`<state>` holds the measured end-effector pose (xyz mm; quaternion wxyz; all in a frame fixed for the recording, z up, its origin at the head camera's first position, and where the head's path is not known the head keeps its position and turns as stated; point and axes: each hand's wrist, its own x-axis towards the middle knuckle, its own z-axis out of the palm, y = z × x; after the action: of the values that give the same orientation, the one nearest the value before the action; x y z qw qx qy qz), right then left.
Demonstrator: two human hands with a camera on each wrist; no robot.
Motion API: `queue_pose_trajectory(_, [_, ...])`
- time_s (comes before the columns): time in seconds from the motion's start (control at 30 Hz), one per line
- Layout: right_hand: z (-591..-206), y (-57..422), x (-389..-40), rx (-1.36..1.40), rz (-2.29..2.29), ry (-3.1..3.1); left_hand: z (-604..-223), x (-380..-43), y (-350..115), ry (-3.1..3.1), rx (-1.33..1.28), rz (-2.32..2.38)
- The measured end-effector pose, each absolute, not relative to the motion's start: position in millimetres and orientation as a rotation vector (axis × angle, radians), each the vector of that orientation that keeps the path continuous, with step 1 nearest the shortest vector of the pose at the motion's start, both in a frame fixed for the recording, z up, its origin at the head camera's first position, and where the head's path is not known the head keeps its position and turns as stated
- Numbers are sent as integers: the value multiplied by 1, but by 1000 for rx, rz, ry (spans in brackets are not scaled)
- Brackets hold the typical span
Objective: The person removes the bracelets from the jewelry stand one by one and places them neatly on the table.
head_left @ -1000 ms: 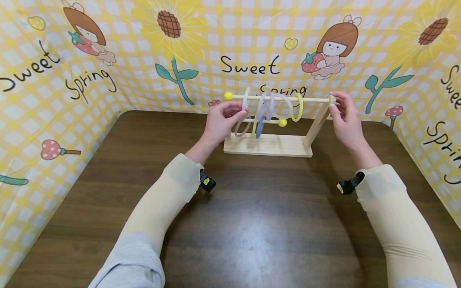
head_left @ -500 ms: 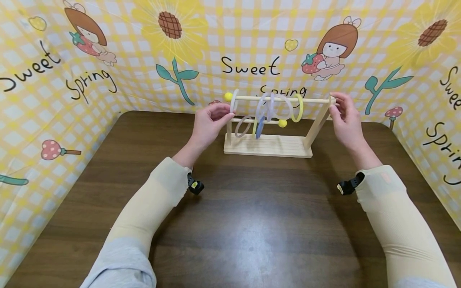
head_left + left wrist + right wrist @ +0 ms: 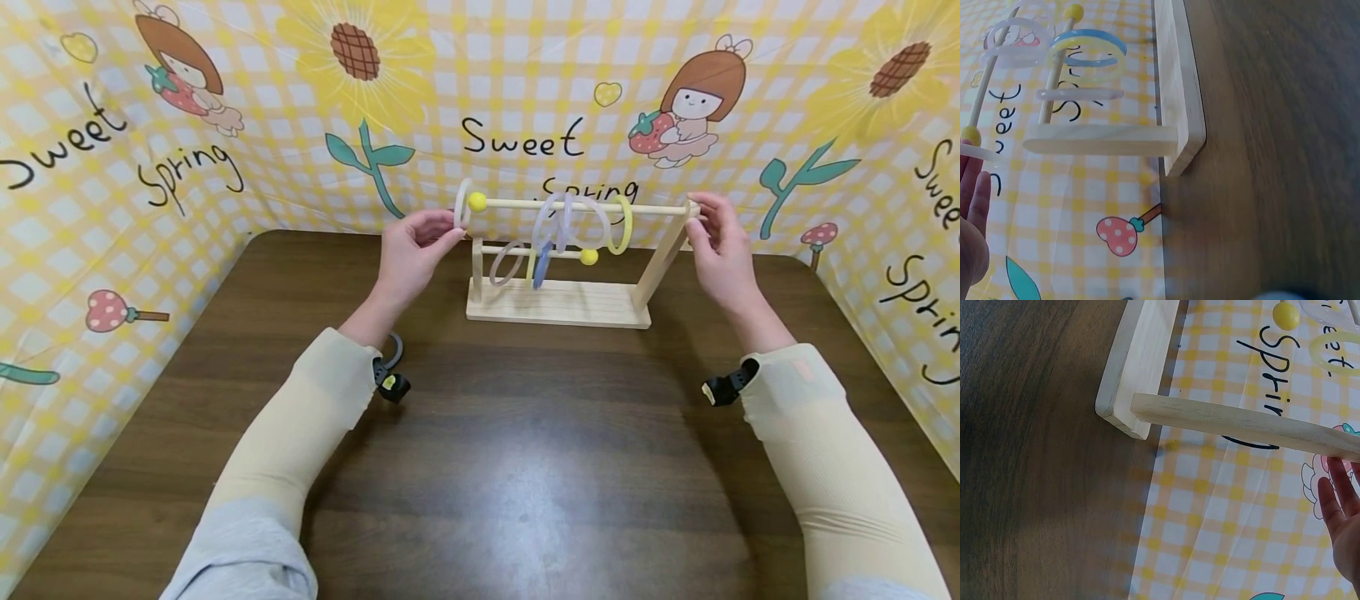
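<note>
My left hand (image 3: 411,254) pinches a whitish translucent ring (image 3: 460,205) between thumb and fingers. The ring stands just left of the yellow ball (image 3: 477,202) that ends the upper rod of a wooden stand (image 3: 558,308). My right hand (image 3: 723,250) grips the top of the stand's tall post (image 3: 663,258), thumb in front. Pale purple rings (image 3: 566,223) and a yellow ring (image 3: 622,225) hang on the upper rod. On the lower rod hang a pinkish ring (image 3: 506,264), a blue ring (image 3: 542,265) and another yellow ring. In the left wrist view the held ring (image 3: 979,152) lies across the fingertips.
A grey-blue ring (image 3: 394,350) partly shows beside the left wrist, by the black wrist camera (image 3: 393,387). The dark wooden table (image 3: 525,467) spreads in front of the stand. Yellow checked cloth (image 3: 420,92) with printed figures walls the back and sides.
My left hand has moved left, sliding the whitish ring along the upper rod and past its yellow end ball. The right hand has stayed at the post. A grey-blue ring has come into sight.
</note>
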<state>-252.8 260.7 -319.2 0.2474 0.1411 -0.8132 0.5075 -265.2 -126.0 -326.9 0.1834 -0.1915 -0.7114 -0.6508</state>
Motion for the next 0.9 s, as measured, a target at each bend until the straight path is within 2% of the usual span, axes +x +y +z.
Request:
queue_pose_trajectory(0.4, [-317,259,-251,372,1377,-2226,-331,-254,-153,-2066,-499,-1769])
queue_pose_trajectory(0.9, [-316,259,-249,382,1396,-2229,-318,-228,-185,-2101,-458,-1645])
